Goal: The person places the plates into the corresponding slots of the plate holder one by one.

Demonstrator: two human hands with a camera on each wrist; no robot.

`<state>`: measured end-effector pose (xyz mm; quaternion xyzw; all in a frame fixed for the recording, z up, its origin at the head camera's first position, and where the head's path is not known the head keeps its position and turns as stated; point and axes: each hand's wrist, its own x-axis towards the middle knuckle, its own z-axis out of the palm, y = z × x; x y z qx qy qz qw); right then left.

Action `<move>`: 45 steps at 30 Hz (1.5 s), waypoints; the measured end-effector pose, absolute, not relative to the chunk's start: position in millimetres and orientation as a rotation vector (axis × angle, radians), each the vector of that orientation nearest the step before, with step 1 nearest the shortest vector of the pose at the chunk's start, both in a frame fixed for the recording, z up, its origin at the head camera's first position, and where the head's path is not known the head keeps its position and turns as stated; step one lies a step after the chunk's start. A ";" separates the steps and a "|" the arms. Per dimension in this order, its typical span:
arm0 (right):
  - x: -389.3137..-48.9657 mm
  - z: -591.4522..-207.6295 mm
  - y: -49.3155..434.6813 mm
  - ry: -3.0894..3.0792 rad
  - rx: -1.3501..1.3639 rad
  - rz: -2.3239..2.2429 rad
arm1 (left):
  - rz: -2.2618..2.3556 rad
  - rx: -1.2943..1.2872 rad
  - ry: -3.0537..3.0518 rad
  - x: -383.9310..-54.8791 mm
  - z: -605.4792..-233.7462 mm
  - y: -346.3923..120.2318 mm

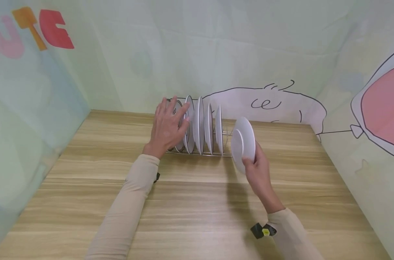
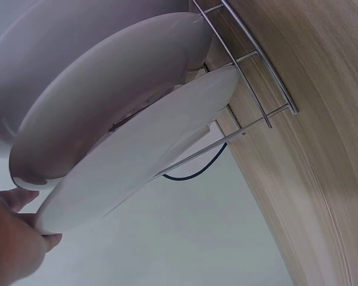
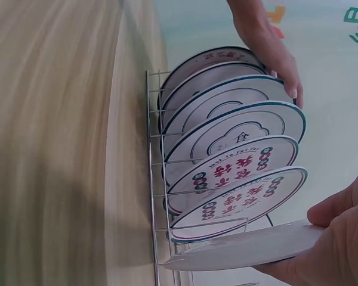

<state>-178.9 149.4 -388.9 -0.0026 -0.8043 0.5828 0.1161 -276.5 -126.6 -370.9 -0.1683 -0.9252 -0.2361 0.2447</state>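
Observation:
My right hand (image 1: 259, 172) holds a white plate (image 1: 247, 139) by its near edge, thumb on one face and fingers behind. The plate is tilted, just right of the wire dish rack (image 1: 213, 155); in the right wrist view its lower edge reaches the rack wires. Several plates stand on edge in the rack, some with dark green rims and red lettering (image 3: 235, 173). At the rack's left end, my left hand (image 1: 167, 127) rests on the plate rims with spread fingers. Fingertips (image 2: 52, 241) touch the edge of the outermost white plate (image 2: 137, 155) in the left wrist view.
The rack stands on a wood-grain table (image 1: 190, 213), close to its back edge. Behind and beside the table hangs a pale printed backdrop (image 1: 216, 54) with letters and cartoon drawings. A dark wrist device (image 1: 263, 230) sits on the right sleeve.

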 end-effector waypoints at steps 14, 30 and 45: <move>-212.3 -388.8 129.4 -2.353 -0.018 1.619 | -0.650 -0.468 -2.533 -275.8 -370.8 -127.4; -237.5 -397.2 111.8 -2.342 -0.098 1.522 | -0.632 -0.472 -2.523 -277.1 -370.7 -128.3; -243.2 -399.7 105.6 -2.423 -0.076 1.475 | -0.642 -0.469 -2.525 -274.4 -369.7 -127.8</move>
